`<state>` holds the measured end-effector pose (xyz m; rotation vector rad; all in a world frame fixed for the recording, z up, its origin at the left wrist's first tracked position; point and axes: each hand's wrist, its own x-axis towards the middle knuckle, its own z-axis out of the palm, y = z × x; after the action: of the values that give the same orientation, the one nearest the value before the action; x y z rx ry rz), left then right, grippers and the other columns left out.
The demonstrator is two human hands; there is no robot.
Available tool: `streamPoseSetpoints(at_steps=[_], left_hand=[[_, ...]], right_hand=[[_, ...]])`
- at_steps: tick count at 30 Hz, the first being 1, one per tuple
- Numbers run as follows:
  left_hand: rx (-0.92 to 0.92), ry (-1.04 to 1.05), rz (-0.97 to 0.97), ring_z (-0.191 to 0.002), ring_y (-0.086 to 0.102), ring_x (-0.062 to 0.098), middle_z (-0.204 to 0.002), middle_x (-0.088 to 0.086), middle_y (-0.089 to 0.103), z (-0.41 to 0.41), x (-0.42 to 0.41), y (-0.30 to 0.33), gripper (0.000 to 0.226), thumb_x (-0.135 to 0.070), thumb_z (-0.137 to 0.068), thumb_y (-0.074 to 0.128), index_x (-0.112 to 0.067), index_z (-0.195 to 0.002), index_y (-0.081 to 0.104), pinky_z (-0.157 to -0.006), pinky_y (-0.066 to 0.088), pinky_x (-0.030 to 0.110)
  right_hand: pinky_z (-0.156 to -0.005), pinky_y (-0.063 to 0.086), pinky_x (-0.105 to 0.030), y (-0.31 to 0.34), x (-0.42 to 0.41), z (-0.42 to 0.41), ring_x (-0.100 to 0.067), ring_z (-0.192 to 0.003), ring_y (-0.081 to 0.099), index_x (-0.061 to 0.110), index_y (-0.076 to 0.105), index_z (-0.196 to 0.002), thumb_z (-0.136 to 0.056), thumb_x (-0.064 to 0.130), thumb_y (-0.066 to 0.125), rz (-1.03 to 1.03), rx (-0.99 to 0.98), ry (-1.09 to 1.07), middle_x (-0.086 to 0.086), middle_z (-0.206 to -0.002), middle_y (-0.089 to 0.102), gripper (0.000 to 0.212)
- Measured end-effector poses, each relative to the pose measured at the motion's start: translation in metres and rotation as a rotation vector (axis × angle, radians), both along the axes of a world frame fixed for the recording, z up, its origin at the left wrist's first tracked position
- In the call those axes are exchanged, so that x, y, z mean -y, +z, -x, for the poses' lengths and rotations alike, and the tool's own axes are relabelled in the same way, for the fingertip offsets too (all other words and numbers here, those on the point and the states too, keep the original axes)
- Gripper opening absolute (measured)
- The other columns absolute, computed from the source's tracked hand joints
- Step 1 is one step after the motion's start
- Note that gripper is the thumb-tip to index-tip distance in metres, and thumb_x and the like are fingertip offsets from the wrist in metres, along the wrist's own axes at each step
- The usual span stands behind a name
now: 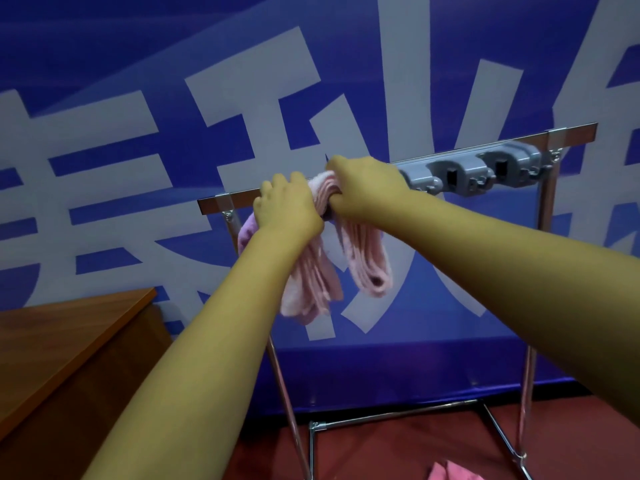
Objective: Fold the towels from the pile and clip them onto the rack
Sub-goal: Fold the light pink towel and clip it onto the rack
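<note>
At the chrome tube rack [540, 268] standing before a blue banner wall with large white characters [138, 133], a person works a pale pink folded terry towel [367, 258] into the grey plastic clip strip [485, 171] fixed along the rack's top rail. The left hand [287, 206] grips the towel's bunched top just left of the strip's free clips, while the right hand [367, 185] curls over the same bundle from above, thumb beneath it, pressing it toward the strip. Both doubled ends of the towel hang below the rail; a lilac cloth [247, 233] shows behind the left wrist. Judging from the grip, the fold should be kept tight and narrow and pushed squarely into one clip, since a loose bundle could slip free. A pink cloth on the red floor [450, 472] lies below the rack, and a brown wooden table [52, 341] stands left of it.
</note>
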<state>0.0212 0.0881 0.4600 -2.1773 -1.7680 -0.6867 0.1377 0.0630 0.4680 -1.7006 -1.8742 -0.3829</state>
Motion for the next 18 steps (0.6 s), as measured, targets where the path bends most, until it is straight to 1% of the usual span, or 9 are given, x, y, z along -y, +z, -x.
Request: streamPoseSetpoints(at_steps=[3,5,7,9,11,13,15,16,18], left_hand=[[-0.044,-0.017,-0.056,-0.116,0.046,0.034,-0.120,0.015,0.052,-0.004,0.003,0.005,0.041,-0.026,-0.082,0.061,-0.009,-0.117,0.048,-0.091,0.037,0.042],[-0.049,-0.015,-0.029,-0.108,0.054,0.033,-0.115,0.014,0.058,-0.004,0.003,0.010,0.029,-0.019,-0.085,0.058,-0.010,-0.111,0.052,-0.078,0.039,0.039],[-0.026,-0.017,-0.034,-0.098,0.057,0.033,-0.111,0.014,0.059,-0.003,0.003,0.011,0.021,-0.011,-0.087,0.055,-0.008,-0.107,0.054,-0.068,0.037,0.037],[0.018,-0.044,-0.119,-0.090,0.055,0.033,-0.109,0.016,0.056,-0.003,0.002,0.009,0.019,-0.006,-0.088,0.051,-0.005,-0.108,0.052,-0.064,0.035,0.036],[0.021,-0.056,-0.144,-0.094,0.057,0.035,-0.110,0.015,0.057,-0.002,0.001,0.003,0.021,-0.005,-0.089,0.049,-0.004,-0.111,0.052,-0.064,0.034,0.036],[-0.077,-0.007,-0.059,-0.102,0.060,0.033,-0.113,0.012,0.062,-0.004,0.001,-0.003,0.026,-0.005,-0.089,0.049,-0.007,-0.114,0.058,-0.062,0.036,0.036],[-0.162,0.068,0.049,-0.111,0.058,0.031,-0.118,0.009,0.061,-0.006,0.005,-0.005,0.031,-0.007,-0.089,0.050,-0.009,-0.119,0.059,-0.061,0.040,0.036],[-0.160,0.108,0.115,-0.113,0.057,0.031,-0.120,0.010,0.060,-0.008,0.005,-0.004,0.032,-0.010,-0.090,0.052,-0.009,-0.122,0.058,-0.064,0.041,0.037],[-0.073,0.230,0.254,-0.110,0.058,0.033,-0.115,0.011,0.059,-0.008,0.009,0.001,0.038,-0.020,-0.087,0.058,-0.009,-0.124,0.056,-0.072,0.043,0.040]], right_hand=[[-0.076,0.035,-0.037,-0.007,-0.002,0.005,-0.028,-0.093,0.057,0.015,0.046,-0.119,-0.083,0.021,0.054,0.021,0.095,-0.005,-0.005,-0.099,0.059,0.037],[-0.083,0.037,-0.039,-0.011,-0.006,0.007,-0.028,-0.098,0.057,0.016,0.046,-0.118,-0.084,0.022,0.055,0.045,0.140,-0.025,-0.005,-0.100,0.055,0.036],[-0.090,0.038,-0.044,-0.012,-0.009,0.008,-0.028,-0.100,0.057,0.015,0.046,-0.119,-0.085,0.023,0.056,0.059,0.154,-0.032,-0.006,-0.108,0.056,0.036],[-0.095,0.036,-0.045,-0.012,-0.011,0.009,-0.028,-0.099,0.057,0.014,0.048,-0.116,-0.087,0.022,0.053,-0.017,0.129,-0.009,-0.007,-0.112,0.056,0.031],[-0.095,0.034,-0.043,-0.011,-0.011,0.008,-0.029,-0.099,0.056,0.014,0.050,-0.115,-0.087,0.019,0.051,-0.082,0.111,0.006,-0.007,-0.114,0.055,0.028],[-0.085,0.035,-0.040,-0.016,-0.011,0.008,-0.029,-0.104,0.056,0.015,0.048,-0.120,-0.086,0.017,0.051,-0.006,0.132,0.018,-0.006,-0.119,0.054,0.034],[-0.077,0.035,-0.038,-0.024,-0.011,0.007,-0.030,-0.107,0.055,0.015,0.042,-0.127,-0.086,0.017,0.051,0.074,0.117,0.056,-0.006,-0.123,0.051,0.042],[-0.078,0.036,-0.038,-0.028,-0.011,0.006,-0.030,-0.107,0.055,0.015,0.041,-0.127,-0.085,0.019,0.052,0.078,0.103,0.077,-0.006,-0.123,0.050,0.044],[-0.090,0.036,-0.043,-0.032,-0.010,0.005,-0.030,-0.109,0.053,0.016,0.040,-0.128,-0.084,0.025,0.053,0.074,0.086,0.107,-0.006,-0.123,0.049,0.047]])
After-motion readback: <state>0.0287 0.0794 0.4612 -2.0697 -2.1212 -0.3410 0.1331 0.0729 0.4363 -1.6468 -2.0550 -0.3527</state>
